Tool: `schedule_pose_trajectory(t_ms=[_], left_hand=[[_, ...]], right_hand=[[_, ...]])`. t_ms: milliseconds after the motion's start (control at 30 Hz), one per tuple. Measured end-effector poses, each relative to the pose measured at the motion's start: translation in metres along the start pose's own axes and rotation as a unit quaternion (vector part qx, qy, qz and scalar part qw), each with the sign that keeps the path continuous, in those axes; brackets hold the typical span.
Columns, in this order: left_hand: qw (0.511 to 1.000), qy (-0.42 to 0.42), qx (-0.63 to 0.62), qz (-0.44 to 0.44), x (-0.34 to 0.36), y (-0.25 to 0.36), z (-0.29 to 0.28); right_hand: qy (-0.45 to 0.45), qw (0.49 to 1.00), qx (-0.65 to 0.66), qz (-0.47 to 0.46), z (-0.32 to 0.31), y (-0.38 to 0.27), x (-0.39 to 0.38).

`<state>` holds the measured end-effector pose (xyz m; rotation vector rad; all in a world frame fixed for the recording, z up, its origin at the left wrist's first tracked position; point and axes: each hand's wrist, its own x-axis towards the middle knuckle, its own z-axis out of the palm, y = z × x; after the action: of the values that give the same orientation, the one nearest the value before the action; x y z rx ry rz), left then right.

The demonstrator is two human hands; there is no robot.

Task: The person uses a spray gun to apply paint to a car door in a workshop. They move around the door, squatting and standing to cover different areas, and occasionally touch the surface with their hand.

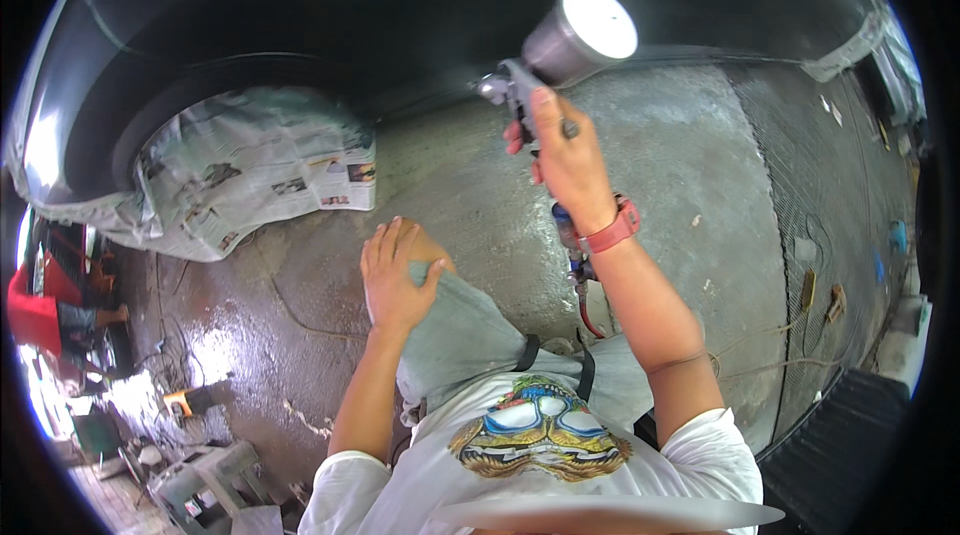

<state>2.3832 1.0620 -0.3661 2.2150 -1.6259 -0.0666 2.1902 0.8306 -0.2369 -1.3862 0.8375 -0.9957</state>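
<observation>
From my distant post, I saw the right hand wrapped around the spray gun, beside the lower part of the dark car panel; the exact gap I could not tell. The left hand lay flat on the knee, fingers spread. I judged the gun stiff, and top-heavy if its cup was filled. The handle, mostly hidden in the palm, seemed the correct hold; the nozzle was probably delicate.

Gray conc. flr shining, thin cable curving L, yellow item lying far L, two sm. yellowish pcs resting R
</observation>
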Motion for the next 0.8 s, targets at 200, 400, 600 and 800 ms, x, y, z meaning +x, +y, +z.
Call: schedule_pose_trajectory(t_ms=[200,400,600,800], left_hand=[[1.0,0.01,-0.009,-0.005,-0.001,0.001,-0.001],[1.0,0.019,-0.01,-0.007,-0.003,0.001,-0.004],[1.0,0.015,-0.01,-0.008,-0.002,-0.001,-0.004],[1.0,0.008,-0.009,0.001,-0.001,-0.007,-0.001]], right_hand=[[-0.108,0.993,-0.016,-0.042,0.09,-0.003,-0.009],[-0.181,0.979,0.093,0.024,0.091,-0.024,0.015],[-0.02,1.0,-0.018,0.01,-0.002,-0.03,0.03],[0.165,0.984,-0.071,0.001,-0.128,-0.042,0.033]])
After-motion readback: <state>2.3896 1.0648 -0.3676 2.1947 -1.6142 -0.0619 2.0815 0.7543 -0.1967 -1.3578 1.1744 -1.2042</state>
